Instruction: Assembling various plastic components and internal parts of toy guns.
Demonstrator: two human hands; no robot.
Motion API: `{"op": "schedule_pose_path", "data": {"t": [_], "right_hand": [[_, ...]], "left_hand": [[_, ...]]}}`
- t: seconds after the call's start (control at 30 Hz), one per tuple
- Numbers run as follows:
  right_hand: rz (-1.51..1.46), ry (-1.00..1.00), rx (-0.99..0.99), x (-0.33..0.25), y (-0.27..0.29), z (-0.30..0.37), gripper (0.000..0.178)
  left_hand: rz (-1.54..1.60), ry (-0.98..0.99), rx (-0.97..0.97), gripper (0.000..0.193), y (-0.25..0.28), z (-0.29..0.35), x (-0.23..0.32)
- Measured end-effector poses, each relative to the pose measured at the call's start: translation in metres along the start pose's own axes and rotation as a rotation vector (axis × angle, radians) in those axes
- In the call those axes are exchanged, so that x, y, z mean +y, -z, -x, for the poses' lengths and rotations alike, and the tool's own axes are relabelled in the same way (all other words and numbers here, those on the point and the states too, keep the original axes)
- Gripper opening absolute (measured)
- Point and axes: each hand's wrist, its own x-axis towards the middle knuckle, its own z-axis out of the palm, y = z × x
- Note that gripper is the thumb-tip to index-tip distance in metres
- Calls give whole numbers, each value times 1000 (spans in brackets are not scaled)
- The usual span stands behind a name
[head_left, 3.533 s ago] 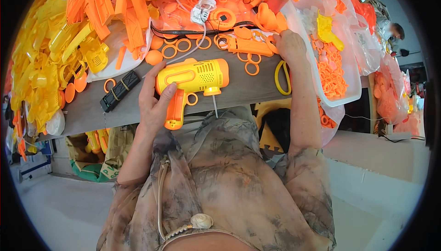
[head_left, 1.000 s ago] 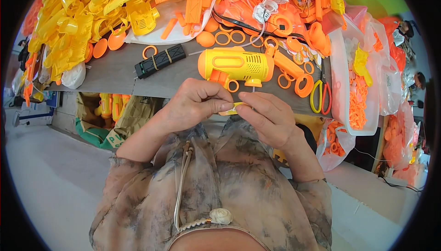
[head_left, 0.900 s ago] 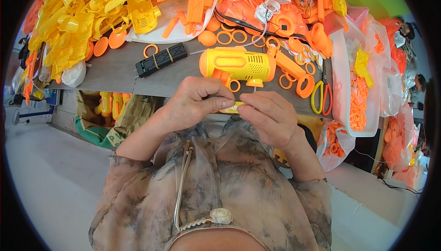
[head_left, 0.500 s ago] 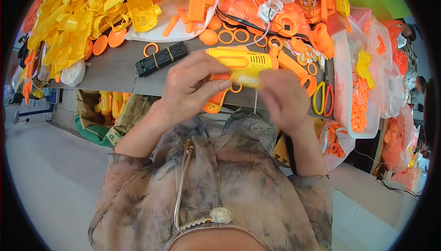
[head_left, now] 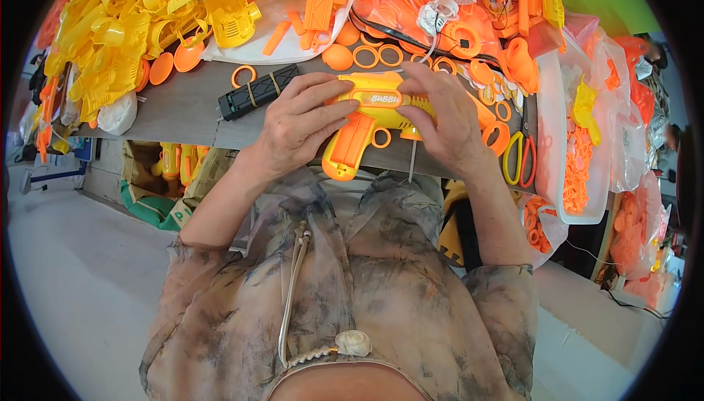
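Note:
Above the near edge of the table I hold a yellow and orange toy bubble gun [head_left: 350, 144] in both hands. My left hand [head_left: 304, 118] is closed around its rear end, fingers lying over the upper side. Its handle points down toward me, with an orange hollow face and an orange ring trigger beside it. An oblong see-through label piece [head_left: 384, 99] with white lettering lies in the orange-rimmed recess on the side. My right hand [head_left: 449, 118] grips the front end, thumb below and fingers above, close to that piece. The fingers hide the muzzle.
A black battery-like block [head_left: 258, 93] with rubber bands lies left of my hands. Yellow shells [head_left: 117, 41] and orange parts [head_left: 323, 5] are heaped behind. Scissors [head_left: 519, 157] with yellow and red handles lie right, beside a white bin [head_left: 551, 144] of orange pieces.
The see-through piece, previously blurred in front of the gun near my right hand, is now in the side recess. My right hand has moved up onto the gun's front end.

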Motion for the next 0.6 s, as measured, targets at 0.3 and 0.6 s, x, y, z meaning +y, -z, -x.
{"op": "schedule_pose_path", "data": {"t": [0.3,0.6], "right_hand": [[-83,-114,106,-9,-17,5,54],[-65,-121,182,-16,-23,5,52]], "left_hand": [[36,14,21,34,-3,1,-1],[-133,-44,-66,42,-4,-2,4]]}}
